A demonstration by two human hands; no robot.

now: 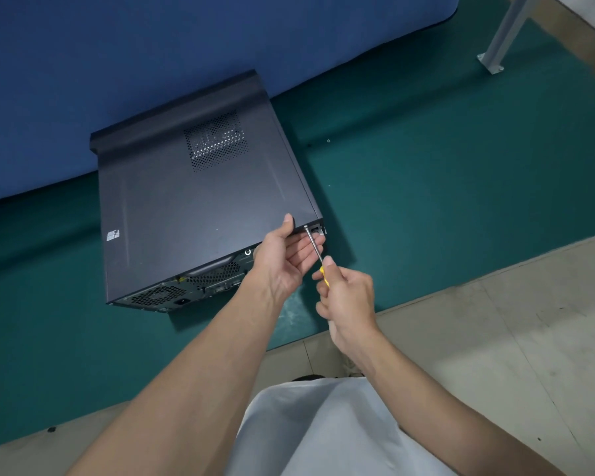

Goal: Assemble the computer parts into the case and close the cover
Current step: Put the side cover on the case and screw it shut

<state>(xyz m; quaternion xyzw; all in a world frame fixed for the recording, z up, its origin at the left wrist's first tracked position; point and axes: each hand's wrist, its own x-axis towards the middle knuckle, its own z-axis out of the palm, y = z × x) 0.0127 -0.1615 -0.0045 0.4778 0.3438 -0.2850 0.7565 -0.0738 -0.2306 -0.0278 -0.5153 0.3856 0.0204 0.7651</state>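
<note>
**A:** so where's the case [200, 201] sitting?

**B:** flat on its side on a green mat [426, 201], up at the mat's far edge, right by some blue padding [117, 63]. Cover's on, vent holes facing up, back panel toward the near edge. Beige tiled floor [512, 321] runs past the mat's near and right edges, and a white metal post [505, 32] is bolted down at the far right corner.

**A:** and the hands?

**B:** left grip [282, 259] is apart: thumb on the cover's rear edge, fingers straight behind the back panel. Right grip [347, 300] is clamped on a yellow-handled screwdriver [314, 243], tip at the case's rear right corner.
</note>
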